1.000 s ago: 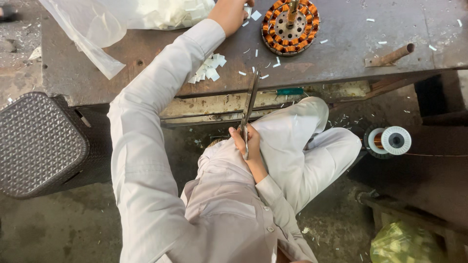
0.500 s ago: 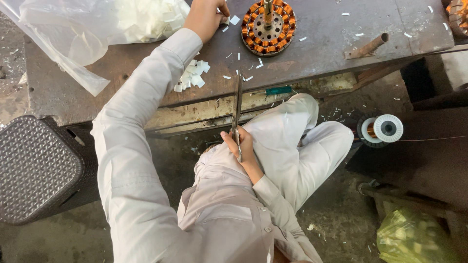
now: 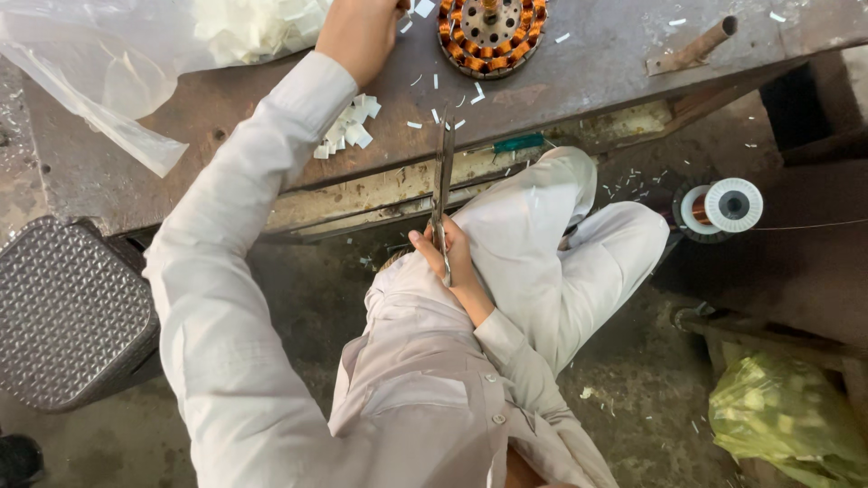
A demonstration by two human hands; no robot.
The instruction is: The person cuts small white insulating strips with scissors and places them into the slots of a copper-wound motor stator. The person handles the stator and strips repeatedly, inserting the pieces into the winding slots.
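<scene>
Two hands, only partly seen. Far left: grey stool (image 3: 68, 312) cut off by the frame edge. Above it, clear plastic bag (image 3: 117, 72) on the table (image 3: 597, 77), holding white paper pieces, its top cropped. Left hand (image 3: 357, 32) stretched up over the table beside the bag, fingers cut off by the top edge, so cannot tell whether open or closed, nor what they touch. Just below that wrist, small heap of white paper bits (image 3: 348, 131) on the table. Right of the hand, round stator (image 3: 488, 32) with copper windings, upper half out of frame, loose white slips scattered about it. Lower down, right hand (image 3: 448, 253) over the lap, fingers closed round the handles of long scissors (image 3: 443, 172); handles mostly hidden in the grip, blades together and pointing up to the table edge, tips just short of the slips. Further right, rusty bolt (image 3: 692, 50) on the table. Beyond the knee, wire spool (image 3: 719, 208) on the floor, copper showing between white flanges. Bottom right, yellow-green bag (image 3: 787, 411), contents hard to make out.
</scene>
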